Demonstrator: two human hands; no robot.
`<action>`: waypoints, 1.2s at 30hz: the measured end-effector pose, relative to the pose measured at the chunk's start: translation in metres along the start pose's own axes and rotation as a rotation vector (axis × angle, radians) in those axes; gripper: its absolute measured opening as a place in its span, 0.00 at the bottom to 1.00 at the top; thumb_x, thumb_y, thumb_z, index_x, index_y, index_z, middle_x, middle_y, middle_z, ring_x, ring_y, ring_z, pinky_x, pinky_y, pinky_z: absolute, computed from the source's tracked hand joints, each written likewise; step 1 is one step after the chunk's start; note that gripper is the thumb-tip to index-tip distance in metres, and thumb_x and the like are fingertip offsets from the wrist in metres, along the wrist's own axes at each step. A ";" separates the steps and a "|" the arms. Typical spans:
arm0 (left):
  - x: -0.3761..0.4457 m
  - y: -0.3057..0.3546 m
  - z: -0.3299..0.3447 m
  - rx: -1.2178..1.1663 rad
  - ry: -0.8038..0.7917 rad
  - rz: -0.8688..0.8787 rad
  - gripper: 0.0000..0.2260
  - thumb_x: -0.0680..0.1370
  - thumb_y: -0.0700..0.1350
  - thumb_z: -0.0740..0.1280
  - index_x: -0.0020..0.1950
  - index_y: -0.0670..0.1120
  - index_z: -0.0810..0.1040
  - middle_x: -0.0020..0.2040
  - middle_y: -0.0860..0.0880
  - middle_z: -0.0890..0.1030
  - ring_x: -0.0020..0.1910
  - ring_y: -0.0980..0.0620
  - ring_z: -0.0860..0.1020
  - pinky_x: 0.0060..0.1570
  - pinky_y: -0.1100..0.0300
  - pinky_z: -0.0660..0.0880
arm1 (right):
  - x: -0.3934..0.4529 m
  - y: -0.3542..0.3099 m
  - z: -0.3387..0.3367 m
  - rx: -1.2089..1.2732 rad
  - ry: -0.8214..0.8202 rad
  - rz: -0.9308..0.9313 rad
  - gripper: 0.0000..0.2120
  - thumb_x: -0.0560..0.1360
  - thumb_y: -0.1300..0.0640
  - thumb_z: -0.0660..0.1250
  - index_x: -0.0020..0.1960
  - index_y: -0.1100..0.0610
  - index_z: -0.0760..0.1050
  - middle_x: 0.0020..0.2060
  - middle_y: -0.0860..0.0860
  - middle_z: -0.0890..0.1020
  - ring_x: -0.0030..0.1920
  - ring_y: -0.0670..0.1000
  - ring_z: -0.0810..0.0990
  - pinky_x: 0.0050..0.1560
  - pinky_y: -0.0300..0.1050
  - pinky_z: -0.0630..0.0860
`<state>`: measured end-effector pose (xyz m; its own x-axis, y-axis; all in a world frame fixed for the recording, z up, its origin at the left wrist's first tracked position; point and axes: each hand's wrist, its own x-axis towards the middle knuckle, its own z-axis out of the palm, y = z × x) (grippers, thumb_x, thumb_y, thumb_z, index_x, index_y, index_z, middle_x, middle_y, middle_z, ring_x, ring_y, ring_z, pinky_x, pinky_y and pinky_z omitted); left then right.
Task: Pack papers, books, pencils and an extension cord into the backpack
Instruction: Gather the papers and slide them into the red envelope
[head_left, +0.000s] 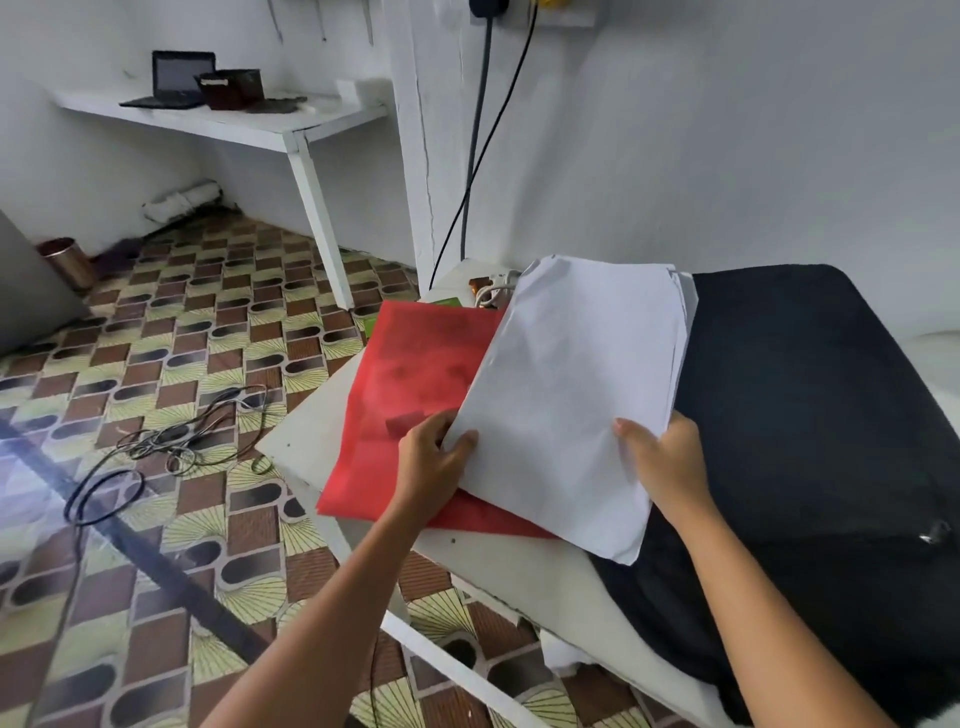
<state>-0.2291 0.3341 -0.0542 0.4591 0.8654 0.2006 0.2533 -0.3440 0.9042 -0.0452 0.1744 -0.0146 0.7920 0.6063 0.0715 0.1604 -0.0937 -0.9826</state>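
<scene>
A stack of white papers (566, 384) is lifted at a slant over the white table (306, 431). My left hand (434, 462) pinches its lower left edge and my right hand (662, 462) grips its right edge. Under the papers lies a red folder or book (395, 395) on the table. The black backpack (810, 426) lies flat to the right, and the papers overlap its left side. At the table's far end a white extension cord (493, 288) shows partly, behind the papers. No pencils are in view.
Black cables (176, 441) lie tangled on the patterned floor to the left. Two cables (478, 145) hang from a wall socket down behind the table. A white wall shelf (228, 119) with a laptop stands at the back left. A copper cup (67, 262) sits on the floor.
</scene>
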 end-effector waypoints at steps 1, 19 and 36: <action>-0.001 0.000 0.000 -0.001 0.005 0.004 0.06 0.72 0.42 0.70 0.48 0.47 0.82 0.36 0.56 0.80 0.32 0.53 0.77 0.32 0.60 0.72 | 0.000 0.000 0.000 0.003 -0.001 0.000 0.09 0.75 0.65 0.66 0.50 0.53 0.79 0.44 0.44 0.83 0.46 0.41 0.81 0.39 0.31 0.74; 0.000 -0.005 0.000 0.011 0.008 -0.041 0.08 0.70 0.48 0.68 0.46 0.47 0.81 0.39 0.47 0.83 0.36 0.42 0.80 0.36 0.41 0.77 | -0.001 0.012 0.000 0.010 -0.001 -0.001 0.10 0.76 0.64 0.67 0.55 0.55 0.79 0.46 0.44 0.83 0.46 0.39 0.82 0.43 0.31 0.77; 0.001 0.009 0.001 -0.117 -0.089 -0.294 0.09 0.81 0.41 0.63 0.49 0.40 0.82 0.40 0.39 0.83 0.35 0.45 0.79 0.34 0.54 0.79 | -0.009 -0.033 -0.057 0.214 0.009 0.084 0.11 0.75 0.67 0.68 0.48 0.51 0.80 0.41 0.43 0.85 0.43 0.45 0.84 0.41 0.41 0.78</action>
<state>-0.2256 0.3315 -0.0462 0.4551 0.8843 -0.1045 0.2892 -0.0358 0.9566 -0.0242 0.1269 0.0266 0.8025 0.5966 -0.0117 -0.0343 0.0266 -0.9991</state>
